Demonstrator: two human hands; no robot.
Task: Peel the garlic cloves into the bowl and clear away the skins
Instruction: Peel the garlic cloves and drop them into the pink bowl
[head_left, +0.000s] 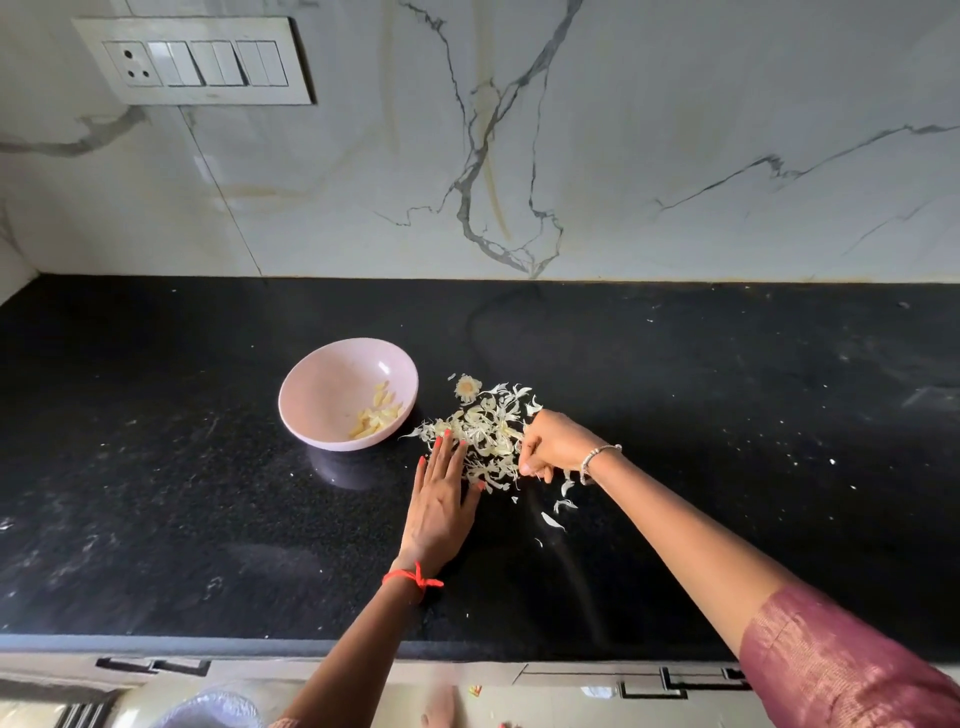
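A pale pink bowl (332, 384) stands on the black counter, with peeled garlic cloves (378, 415) lying in its near right side. Right of it spreads a heap of papery garlic skins (488, 431), topped at the back by a round garlic root base (467, 387). My left hand (441, 499) lies flat with straight fingers against the heap's left edge. My right hand (553, 447) is at the heap's right edge, its fingers curled down into the skins. A few loose skins (558, 512) lie nearer me, below the right wrist.
The black stone counter (156, 467) stretches wide to both sides and carries small white flecks on the right. A marble wall with a switch panel (195, 60) rises behind. The counter's front edge (311, 642) runs below my forearms.
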